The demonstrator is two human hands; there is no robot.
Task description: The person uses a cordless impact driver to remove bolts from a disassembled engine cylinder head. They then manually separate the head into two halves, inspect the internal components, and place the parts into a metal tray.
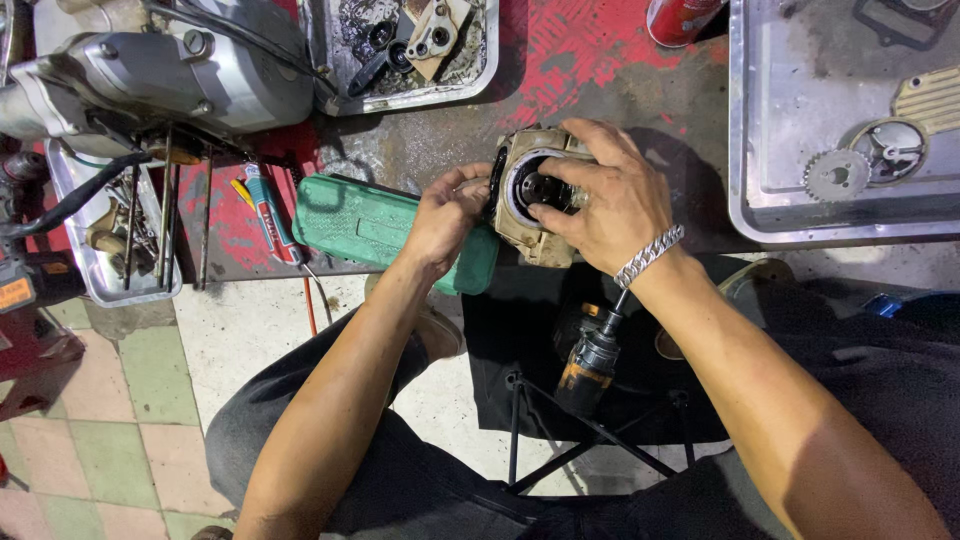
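In the head view, you held the housing (535,205), a dirty tan metal part with a round bore, with both hands above the oily floor (420,150). Your right hand (610,195) was closed over its top and right side, the fingers (560,190) curled toward the bore. Your left hand (445,215) gripped its left edge, thumb and fingers pinched on the rim. So the housing was between your two hands, touching both, with the bore turned up to you.

To do this step well, I think you had to keep the left hand firm so the part did not turn, and let only the right fingers work inside the bore.

A green case (370,225) lay just behind your left hand. A drill (590,360) stood below your right wrist, near but not touching the housing. A tray (760,120) with a sprocket (836,175) was well apart, to the right.
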